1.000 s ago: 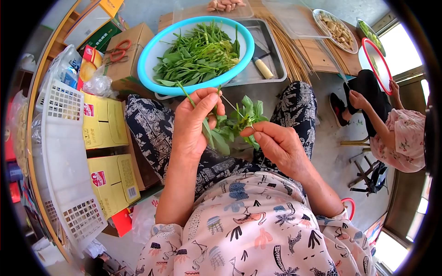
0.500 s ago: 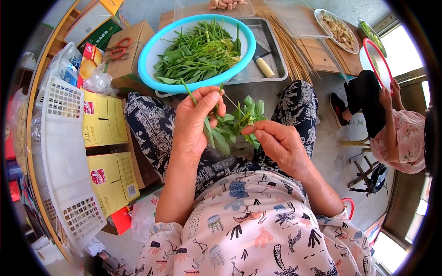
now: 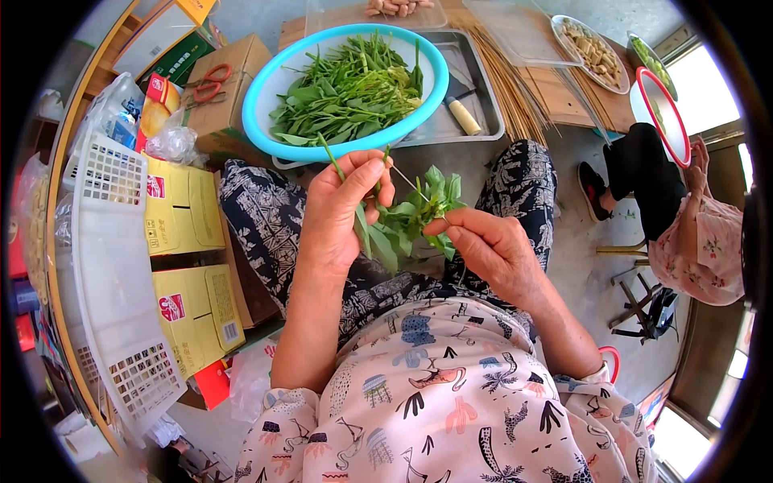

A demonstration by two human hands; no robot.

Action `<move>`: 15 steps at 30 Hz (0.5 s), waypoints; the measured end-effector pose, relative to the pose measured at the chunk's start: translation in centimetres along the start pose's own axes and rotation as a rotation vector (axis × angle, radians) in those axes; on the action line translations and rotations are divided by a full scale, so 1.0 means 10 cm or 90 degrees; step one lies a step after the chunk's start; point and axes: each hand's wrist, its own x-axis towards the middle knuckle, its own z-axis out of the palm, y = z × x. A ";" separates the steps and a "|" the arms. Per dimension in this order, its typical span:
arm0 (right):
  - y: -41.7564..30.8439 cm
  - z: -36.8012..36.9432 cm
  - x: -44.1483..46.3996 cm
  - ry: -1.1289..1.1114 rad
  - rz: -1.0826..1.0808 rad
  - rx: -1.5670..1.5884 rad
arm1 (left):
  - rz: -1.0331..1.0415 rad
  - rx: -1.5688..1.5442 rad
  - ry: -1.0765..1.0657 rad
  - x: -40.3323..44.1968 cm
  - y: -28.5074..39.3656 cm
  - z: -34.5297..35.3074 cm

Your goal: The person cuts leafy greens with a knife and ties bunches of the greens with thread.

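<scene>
My left hand (image 3: 350, 189) is closed around leafy green stems (image 3: 386, 241), with stem ends sticking up above the thumb and leaves hanging below. A thin skewer (image 3: 408, 179) slants down from the left fingertips into bunched greens (image 3: 436, 193). Beside that bunch, my right hand (image 3: 491, 249) is closed in a thumb-and-finger pinch on the skewer, its grip partly hidden by leaves. Both hands are above my lap. In front of them stands a blue-rimmed basin (image 3: 252, 129) heaped with loose leafy greens (image 3: 354, 92).
A metal tray (image 3: 493, 121) with a knife (image 3: 462, 117) lies behind the basin. Long bamboo skewers (image 3: 507, 76) and a plate of pale food pieces (image 3: 594, 56) are on the table. Red scissors (image 3: 211, 80) rest on a carton at left. Another person (image 3: 696, 233) sits at right near a red-rimmed basin (image 3: 686, 145).
My hands and the greens have hardly moved. At right, the other person's hands have shifted near the red-rimmed basin, and the basin sits slightly differently.
</scene>
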 end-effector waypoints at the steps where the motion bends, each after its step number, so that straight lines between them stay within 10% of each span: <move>1: -0.02 -0.02 0.00 -0.012 0.008 -0.003 | 0.001 -0.005 -0.005 0.00 0.00 0.00; 15: 0.09 -0.11 0.01 -0.065 -0.008 0.029 | -0.037 0.004 -0.046 -0.02 0.08 -0.02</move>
